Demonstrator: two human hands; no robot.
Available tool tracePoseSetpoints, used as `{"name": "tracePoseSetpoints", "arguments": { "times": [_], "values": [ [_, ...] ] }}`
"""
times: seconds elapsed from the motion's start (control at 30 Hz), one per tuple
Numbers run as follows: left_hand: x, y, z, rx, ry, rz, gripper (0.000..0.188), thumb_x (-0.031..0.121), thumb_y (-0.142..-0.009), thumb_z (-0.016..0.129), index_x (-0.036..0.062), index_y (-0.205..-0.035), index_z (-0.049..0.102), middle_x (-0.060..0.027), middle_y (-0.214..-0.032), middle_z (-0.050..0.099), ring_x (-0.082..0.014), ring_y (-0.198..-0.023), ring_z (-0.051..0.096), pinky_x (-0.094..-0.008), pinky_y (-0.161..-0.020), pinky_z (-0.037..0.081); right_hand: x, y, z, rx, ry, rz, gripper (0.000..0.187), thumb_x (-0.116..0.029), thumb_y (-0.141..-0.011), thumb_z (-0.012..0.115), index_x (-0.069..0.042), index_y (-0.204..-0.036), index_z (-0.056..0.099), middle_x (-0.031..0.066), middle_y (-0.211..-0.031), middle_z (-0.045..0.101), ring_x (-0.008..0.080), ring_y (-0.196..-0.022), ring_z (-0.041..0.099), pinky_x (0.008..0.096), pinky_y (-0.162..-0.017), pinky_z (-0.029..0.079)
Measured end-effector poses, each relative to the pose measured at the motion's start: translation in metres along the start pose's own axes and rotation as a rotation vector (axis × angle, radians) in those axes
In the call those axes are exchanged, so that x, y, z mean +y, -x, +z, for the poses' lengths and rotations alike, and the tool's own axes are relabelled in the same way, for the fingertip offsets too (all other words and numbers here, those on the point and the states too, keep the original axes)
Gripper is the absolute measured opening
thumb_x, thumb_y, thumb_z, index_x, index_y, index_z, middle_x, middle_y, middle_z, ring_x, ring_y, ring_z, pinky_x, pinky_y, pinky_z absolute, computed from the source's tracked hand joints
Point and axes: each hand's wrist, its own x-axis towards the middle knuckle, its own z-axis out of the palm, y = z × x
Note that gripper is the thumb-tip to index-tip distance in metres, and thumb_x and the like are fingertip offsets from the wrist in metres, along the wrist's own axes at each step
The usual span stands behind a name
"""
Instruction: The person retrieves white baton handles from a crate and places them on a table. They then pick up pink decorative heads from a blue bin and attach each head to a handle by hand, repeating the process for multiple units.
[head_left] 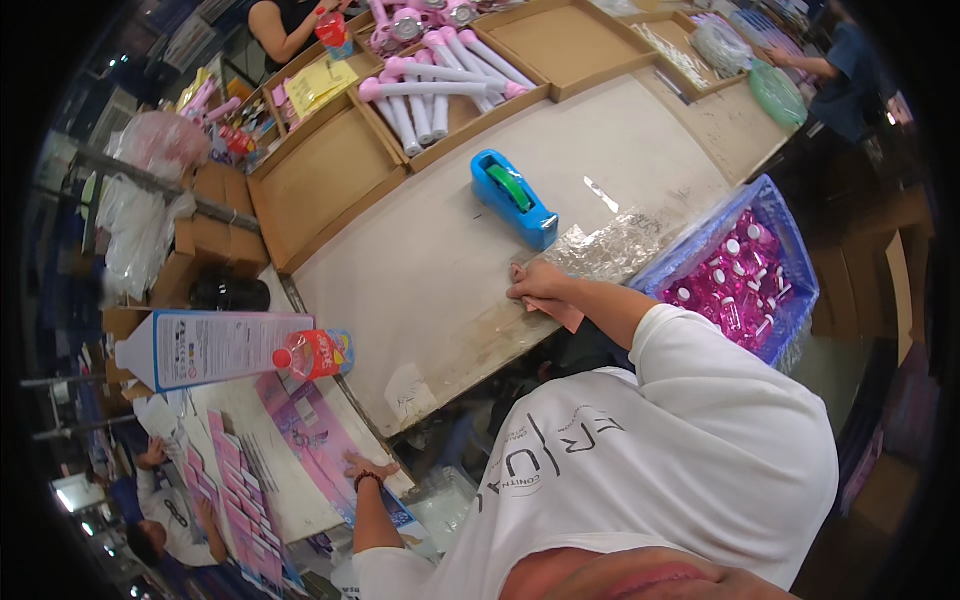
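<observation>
Right hand point(538, 283) lies palm-down, fingers flat and together, pressing a small pink card point(560, 312) against the pale worktable point(420, 280); nothing is gripped between the fingers. Card edge shows below the wrist, near the table's front edge. Just beyond the fingertips lies a crinkled clear wrapper sheet point(605, 245), touching or nearly touching the hand. A blue tape dispenser point(513, 197) stands further up the table, apart from the hand. To the right, a blue crate point(775, 215) lined with plastic holds pink bottles point(735, 290). Left hand point(368, 468), wristband on, rests open and spread on pink printed sheets point(310, 430) on a lower surface, well apart from the right.
</observation>
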Motion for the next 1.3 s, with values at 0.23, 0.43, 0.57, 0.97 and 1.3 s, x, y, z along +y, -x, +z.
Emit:
{"name": "tracePoseSetpoints", "arguments": {
  "times": [0.23, 0.43, 0.57, 0.97, 1.3],
  "values": [
    [0.003, 0.002, 0.006, -0.001, -0.028, -0.009, 0.147, 0.028, -0.050, 0.094, 0.0159, -0.147, -0.016, -0.0277, -0.151, 0.004, -0.0361, -0.134, 0.035, -0.0447, -0.108, 0.037, 0.016, 0.001, 0.001, 0.046, -0.016, -0.033, 0.035, -0.039, -0.072, 0.062, -0.004, -0.078, 0.068, 0.0181, -0.081, 0.064, 0.0350, -0.078, 0.061, 0.0433, -0.070, 0.047],
    [0.003, 0.004, 0.005, 0.026, -0.078, 0.006, 0.148, 0.033, -0.049, 0.093, 0.0138, -0.147, -0.016, -0.0309, -0.149, 0.008, -0.0380, -0.132, 0.037, -0.0441, -0.106, 0.038, 0.024, -0.007, 0.005, 0.050, 0.048, -0.099, 0.039, -0.043, -0.072, 0.061, -0.006, -0.080, 0.069, 0.0173, -0.082, 0.065, 0.0365, -0.079, 0.061, 0.0448, -0.072, 0.048],
    [0.002, 0.000, 0.007, 0.030, -0.095, 0.001, 0.149, 0.035, -0.049, 0.093, 0.0132, -0.147, -0.016, -0.0323, -0.148, 0.009, -0.0386, -0.132, 0.036, -0.0448, -0.107, 0.037, 0.021, -0.007, 0.006, 0.109, -0.029, -0.066, 0.032, -0.032, -0.069, 0.073, -0.001, -0.069, 0.063, 0.0107, -0.064, 0.063, 0.0225, -0.061, 0.061, 0.0355, -0.064, 0.049],
    [0.000, -0.004, 0.009, 0.018, -0.090, 0.001, 0.149, 0.037, -0.050, 0.093, 0.0133, -0.147, -0.017, -0.0323, -0.149, 0.009, -0.0397, -0.133, 0.036, -0.0466, -0.106, 0.037, 0.017, -0.004, 0.003, 0.076, -0.082, -0.030, 0.033, -0.030, -0.069, 0.072, 0.000, -0.066, 0.061, 0.0099, -0.062, 0.063, 0.0215, -0.058, 0.061, 0.0351, -0.061, 0.049],
    [0.000, -0.008, 0.011, 0.010, -0.110, -0.003, 0.148, 0.037, -0.051, 0.093, 0.0128, -0.147, -0.018, -0.0325, -0.150, 0.006, -0.0404, -0.131, 0.037, -0.0470, -0.105, 0.038, 0.012, -0.003, 0.001, 0.042, -0.117, 0.012, 0.032, -0.030, -0.069, 0.072, 0.000, -0.065, 0.061, 0.0114, -0.061, 0.063, 0.0221, -0.058, 0.063, 0.0355, -0.058, 0.049]
  ]
}}
